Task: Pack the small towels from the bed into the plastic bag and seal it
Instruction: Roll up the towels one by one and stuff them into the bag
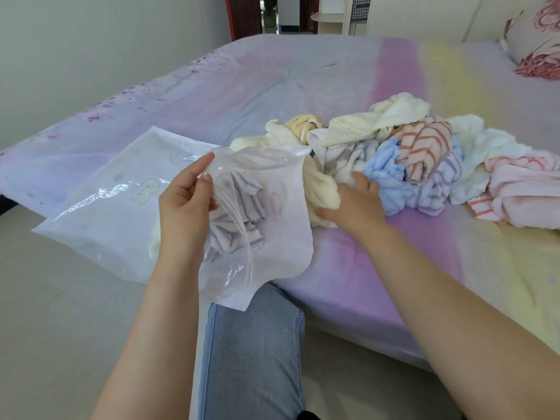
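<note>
Plastic bag (281,207): we find it at the bed (272,86) edge, mouth open, striped towel (239,189) inside.
Left hand (185,204): fingers (203,165) pinch the bag's rim.
Right hand (357,204): fingers curl round cream towel (318,189) beside the mouth.

1. Floral pillow (536,34), pink and red print, in the upper right corner.
2. Dark red door frame (242,16) at top centre; doorway stands open.
3. White cabinet (356,27) just right of the doorway.
4. Plain pale wall (91,40), left.
5. Light tiled floor (60,328), lower left.
</note>
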